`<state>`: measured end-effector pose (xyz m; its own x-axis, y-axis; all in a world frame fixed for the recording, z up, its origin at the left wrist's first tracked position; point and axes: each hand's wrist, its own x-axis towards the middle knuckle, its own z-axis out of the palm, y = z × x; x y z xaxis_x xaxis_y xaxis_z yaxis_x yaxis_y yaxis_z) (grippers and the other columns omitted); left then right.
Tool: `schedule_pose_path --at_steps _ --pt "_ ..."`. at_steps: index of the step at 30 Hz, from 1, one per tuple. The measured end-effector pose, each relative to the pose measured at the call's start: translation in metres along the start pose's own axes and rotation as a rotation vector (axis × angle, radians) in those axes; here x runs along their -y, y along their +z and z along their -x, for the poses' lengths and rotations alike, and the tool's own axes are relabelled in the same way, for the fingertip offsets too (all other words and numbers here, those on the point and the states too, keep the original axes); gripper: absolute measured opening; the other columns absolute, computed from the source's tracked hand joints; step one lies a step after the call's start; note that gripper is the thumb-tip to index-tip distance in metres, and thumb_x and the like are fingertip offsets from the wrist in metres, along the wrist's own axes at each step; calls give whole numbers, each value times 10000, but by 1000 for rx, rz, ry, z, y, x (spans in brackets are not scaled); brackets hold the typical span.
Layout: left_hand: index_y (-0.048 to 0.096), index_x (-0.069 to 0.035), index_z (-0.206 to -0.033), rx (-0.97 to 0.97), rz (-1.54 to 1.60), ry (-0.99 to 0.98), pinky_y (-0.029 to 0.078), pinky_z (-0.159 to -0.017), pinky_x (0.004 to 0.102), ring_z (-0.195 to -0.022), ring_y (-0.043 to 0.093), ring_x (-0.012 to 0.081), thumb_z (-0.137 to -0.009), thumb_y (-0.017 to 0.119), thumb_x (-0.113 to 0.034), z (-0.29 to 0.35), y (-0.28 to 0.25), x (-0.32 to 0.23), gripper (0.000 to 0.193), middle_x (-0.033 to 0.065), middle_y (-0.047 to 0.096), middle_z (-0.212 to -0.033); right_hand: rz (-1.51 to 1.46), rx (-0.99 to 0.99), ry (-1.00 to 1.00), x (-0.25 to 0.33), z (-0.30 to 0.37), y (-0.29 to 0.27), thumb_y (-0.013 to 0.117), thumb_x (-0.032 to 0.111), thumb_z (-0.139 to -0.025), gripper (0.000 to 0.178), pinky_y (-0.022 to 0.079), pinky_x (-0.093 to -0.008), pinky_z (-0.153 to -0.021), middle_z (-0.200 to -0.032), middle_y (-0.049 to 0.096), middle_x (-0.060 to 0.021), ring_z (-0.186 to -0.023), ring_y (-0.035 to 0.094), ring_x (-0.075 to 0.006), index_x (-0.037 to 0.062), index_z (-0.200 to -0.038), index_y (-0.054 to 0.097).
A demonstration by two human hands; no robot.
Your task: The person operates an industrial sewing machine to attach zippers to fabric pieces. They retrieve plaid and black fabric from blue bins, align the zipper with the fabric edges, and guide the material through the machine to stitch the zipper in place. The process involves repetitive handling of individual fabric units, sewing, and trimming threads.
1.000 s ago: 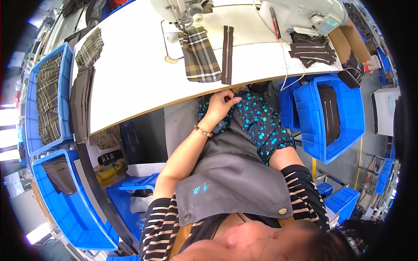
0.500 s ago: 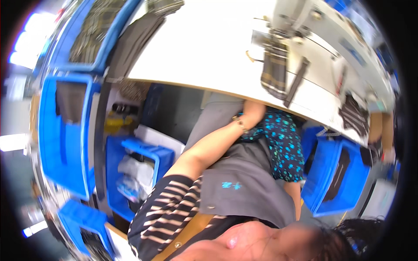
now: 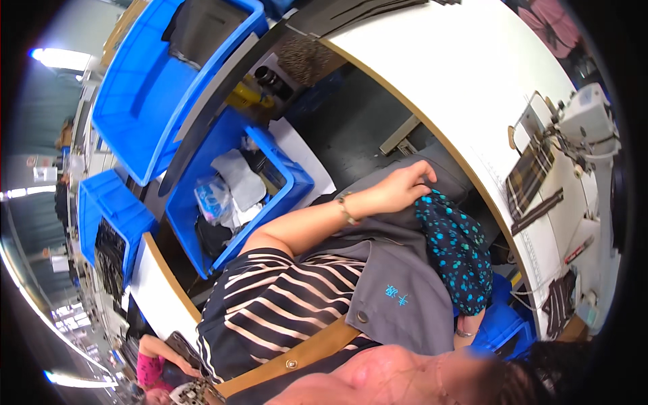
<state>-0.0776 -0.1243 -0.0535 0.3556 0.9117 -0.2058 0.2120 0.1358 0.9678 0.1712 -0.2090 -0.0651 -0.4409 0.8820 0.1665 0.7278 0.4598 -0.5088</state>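
My left hand (image 3: 413,183), with a beaded bracelet at its wrist, is closed over my lap, fingers curled and thumb against the upper edge of a dark sleeve cover (image 3: 455,250) with teal spots. That sleeve cover is on my right arm, beside the grey apron (image 3: 412,290) I wear. A bare part of the right arm with a thin band shows below the cloth; my right hand itself is hidden. On the white worktable (image 3: 466,88) to the right, a plaid fabric piece (image 3: 530,177) lies at the sewing machine (image 3: 587,121), and a dark strip (image 3: 538,210) is next to it.
Blue bins stand at the left: a large one (image 3: 145,94) with dark cloth, one (image 3: 290,192) holding plastic bags and scraps, and another (image 3: 91,202) with dark pieces. Dark fabric (image 3: 344,17) lies along the table's far end. A person in pink (image 3: 152,368) sits at lower left.
The view has turned, so the table and machine sit farther right. My left hand, partly hidden at the table edge before, now shows at the sleeve cover's edge.
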Motion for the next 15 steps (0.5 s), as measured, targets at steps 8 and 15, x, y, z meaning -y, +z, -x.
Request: schedule_pose_path --at_steps 8,15 --pt "371 -101 -1619 246 518 -293 612 -938 387 -1440 459 284 -1046 664 -445 34 9 -20 729 148 439 -1578 243 -10 -201 -4 -5 6 602 167 -1001 366 505 -468 -1044 -1230 720 -214 -1192 665 -357 28 -1329 684" --pt "667 10 -1332 -6 383 -288 547 -898 270 -1039 642 107 -960 680 -159 53 -47 32 409 24 734 -1159 -434 182 -199 44 -56 -34 719 12 -909 341 582 -384 -900 -1148 742 -190 -1019 731 -341 0 -1250 708"
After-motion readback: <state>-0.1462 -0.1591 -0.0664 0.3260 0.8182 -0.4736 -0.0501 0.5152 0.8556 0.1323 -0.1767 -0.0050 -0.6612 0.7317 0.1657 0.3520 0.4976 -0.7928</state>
